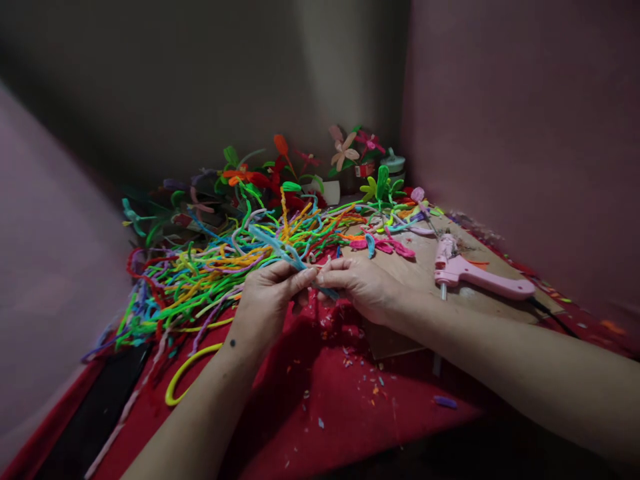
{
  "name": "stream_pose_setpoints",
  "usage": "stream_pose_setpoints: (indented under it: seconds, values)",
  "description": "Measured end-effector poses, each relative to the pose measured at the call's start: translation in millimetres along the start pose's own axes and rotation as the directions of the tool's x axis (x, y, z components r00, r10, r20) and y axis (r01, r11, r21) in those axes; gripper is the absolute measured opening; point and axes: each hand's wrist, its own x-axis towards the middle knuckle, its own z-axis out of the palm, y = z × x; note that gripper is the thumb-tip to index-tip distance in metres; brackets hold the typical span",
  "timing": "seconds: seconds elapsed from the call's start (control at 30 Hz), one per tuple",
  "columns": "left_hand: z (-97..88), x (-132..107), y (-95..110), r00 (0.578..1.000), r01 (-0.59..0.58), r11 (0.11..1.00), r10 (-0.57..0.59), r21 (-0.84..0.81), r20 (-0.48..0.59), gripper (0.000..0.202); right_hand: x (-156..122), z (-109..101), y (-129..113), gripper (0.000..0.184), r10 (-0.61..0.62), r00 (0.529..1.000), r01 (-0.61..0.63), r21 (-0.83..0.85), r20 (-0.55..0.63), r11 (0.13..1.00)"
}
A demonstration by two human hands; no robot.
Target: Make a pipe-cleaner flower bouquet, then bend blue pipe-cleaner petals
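Between my two hands is a light blue pipe cleaner (284, 252), bent into strands that rise up and to the left. My left hand (273, 290) pinches it between thumb and fingers. Close beside it, my right hand (355, 283) is closed on the blue piece's lower end, which pokes out under the fingers. The fingertips of both hands nearly touch above the red cloth (310, 400). Just behind them spreads a big tangled heap of coloured pipe cleaners (200, 293).
A pink glue gun (485, 277) lies on a brown board (400, 267) at the right, its cord trailing rightward. Pink pipe-cleaner petals (395, 247) rest on the board. Finished pipe-cleaner flowers (345, 152) stand at the back. A dark flat object (95, 413) lies at the left; fuzz scraps dot the cloth.
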Motion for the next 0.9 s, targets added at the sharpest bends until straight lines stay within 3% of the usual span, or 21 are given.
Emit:
stream_pose_setpoints:
  seconds: [0.2, 0.27, 0.37, 0.47, 0.53, 0.63, 0.7, 0.8, 0.87, 0.9]
  values:
    - [5.7, -5, 13, 0.992, 0.069, 0.982, -0.049, 0.175, -0.115, 0.029, -2, 2, -4, 0.011, 0.008, 0.996, -0.008, 0.001, -0.086, 1.000]
    - [8.5, -8, 17, 0.989, 0.000, 0.953, 0.045, 0.304, -0.142, 0.032, -2, 2, -5, 0.013, 0.001, 0.997, -0.002, -0.005, -0.083, 1.000]
    - [9.7, -12, 15, 0.956, -0.202, 0.848, 0.280, 0.491, -0.090, 0.018, -1, 1, -5, 0.012, -0.002, 0.996, 0.002, -0.002, -0.094, 1.000]
    - [5.3, -11, 8, 0.865, -0.426, 0.660, 0.498, 0.619, 0.065, 0.016, 1, -1, -6, 0.009, 0.012, 0.992, -0.012, 0.002, -0.129, 1.000]
    - [-0.2, -9, 5, 0.788, -0.531, 0.477, 0.582, 0.701, 0.201, 0.023, 2, -2, -7, 0.008, 0.039, 0.991, -0.041, -0.014, -0.126, 0.999]
    - [-8.4, -6, 8, 0.697, -0.600, 0.175, 0.593, 0.781, 0.403, 0.027, 0, -2, -12, 0.011, 0.066, 0.995, -0.073, -0.084, -0.080, 0.994]
    - [-11.5, -7, 14, 0.665, -0.612, 0.016, 0.552, 0.791, 0.503, 0.026, -2, -1, -16, 0.014, 0.087, 0.995, -0.093, -0.151, -0.050, 0.984]
    - [-12.2, -10, 21, 0.676, -0.614, -0.073, 0.464, 0.786, 0.572, 0.026, -4, -1, -19, 0.017, 0.083, 0.997, -0.079, -0.270, 0.004, 0.959]
    - [-11.7, -11, 23, 0.734, -0.594, -0.008, 0.404, 0.805, 0.546, 0.026, -5, -1, -18, 0.019, 0.030, 0.998, -0.009, -0.377, 0.050, 0.926]
    - [-11.7, -10, 24, 0.783, -0.563, 0.075, 0.365, 0.823, 0.503, 0.024, -6, -1, -16, 0.020, -0.003, 0.998, 0.032, -0.440, 0.066, 0.897]
